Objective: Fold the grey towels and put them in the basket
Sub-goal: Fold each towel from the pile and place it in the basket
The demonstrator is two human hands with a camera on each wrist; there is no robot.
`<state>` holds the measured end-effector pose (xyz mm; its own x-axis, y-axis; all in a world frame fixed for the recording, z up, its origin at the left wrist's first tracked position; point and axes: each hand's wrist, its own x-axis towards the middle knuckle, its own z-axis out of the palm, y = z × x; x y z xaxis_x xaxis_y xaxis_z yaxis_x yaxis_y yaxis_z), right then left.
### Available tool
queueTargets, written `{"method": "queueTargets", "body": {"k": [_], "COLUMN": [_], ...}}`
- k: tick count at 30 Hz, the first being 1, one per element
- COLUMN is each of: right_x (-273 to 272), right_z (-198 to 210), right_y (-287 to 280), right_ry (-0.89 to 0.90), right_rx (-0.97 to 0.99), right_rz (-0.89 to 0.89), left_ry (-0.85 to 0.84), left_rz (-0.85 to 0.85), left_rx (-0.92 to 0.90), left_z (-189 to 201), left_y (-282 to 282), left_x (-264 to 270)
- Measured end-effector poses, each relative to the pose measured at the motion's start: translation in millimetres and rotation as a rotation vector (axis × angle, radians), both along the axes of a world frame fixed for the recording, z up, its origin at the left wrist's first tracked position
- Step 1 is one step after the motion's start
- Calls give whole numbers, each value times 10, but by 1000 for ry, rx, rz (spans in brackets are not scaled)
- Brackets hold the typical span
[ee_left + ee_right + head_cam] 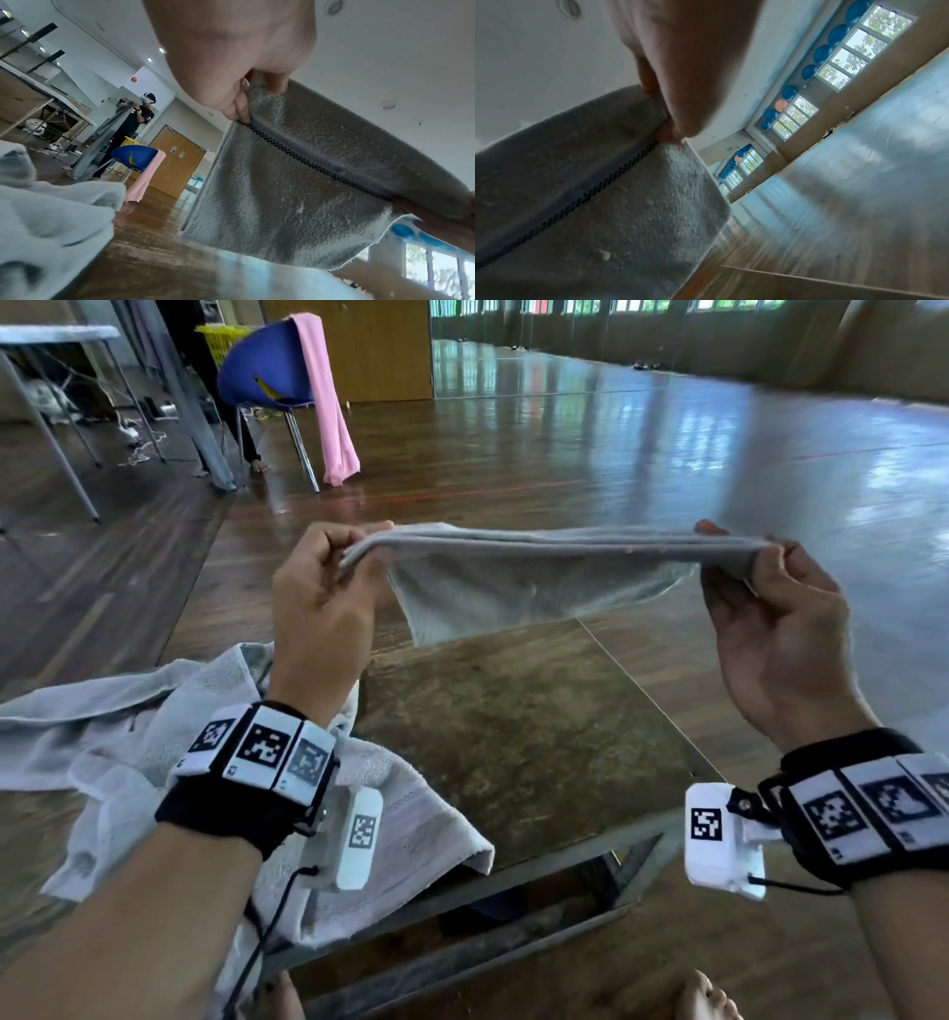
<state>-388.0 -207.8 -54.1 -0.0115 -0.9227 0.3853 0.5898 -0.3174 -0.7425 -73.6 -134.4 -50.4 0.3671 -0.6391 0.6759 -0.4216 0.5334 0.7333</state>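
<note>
A small grey towel [534,580] hangs doubled over in the air above the low table [529,737], stretched level between both hands. My left hand [354,557] pinches its left end and my right hand [744,562] pinches its right end. Close up, the left hand [244,101] grips the towel [295,192] at a corner by a dark stitched band. In the right wrist view the right hand [664,125] pinches the towel [603,203] at that same band. A second, paler grey towel [128,747] lies crumpled on the table's left side, under my left forearm.
A blue chair [267,372] with a pink towel [328,397] draped over it stands at the back left, with a yellow basket [223,343] behind it. Another person [138,123] stands there holding up a grey cloth. A folding table [46,346] is far left. Wooden floor [667,454] stretches beyond.
</note>
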Motion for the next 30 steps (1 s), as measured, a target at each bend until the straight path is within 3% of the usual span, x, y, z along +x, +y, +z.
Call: {"method": "queueTargets", "body": {"k": [3,5,8,12,14,17,21,30], "right_x": [-123,-227,-356,-387,-390,-412,-343,94], "right_z": [-146,-267,-435,-448,-435,-469,-581,-887], "right_y": [-73,-96,-63,57,66,0,-195,-811], "right_ry": [291,652,1114,1075,1041,1063,1191,1202], "right_rx": [258,393,399,357,362,400,446,366], "right_rz": [-128,-210,-197,13,36,9,-46,-251], "left_ry": [-136,-266,-369,-286,-238,-210,-323,-317], "left_rz": [-32,-67,-157,-170,-161,-168,-122,230], "left_rx": [237,521,861,916,915,998,1127,930], "left_z": [-131,-254,-418,-436,-420,-460,-629,-957], "left_y": [84,118,168,189,159,75,-95,-589], "left_x": [141,245,336,397,392,349,308,365]}}
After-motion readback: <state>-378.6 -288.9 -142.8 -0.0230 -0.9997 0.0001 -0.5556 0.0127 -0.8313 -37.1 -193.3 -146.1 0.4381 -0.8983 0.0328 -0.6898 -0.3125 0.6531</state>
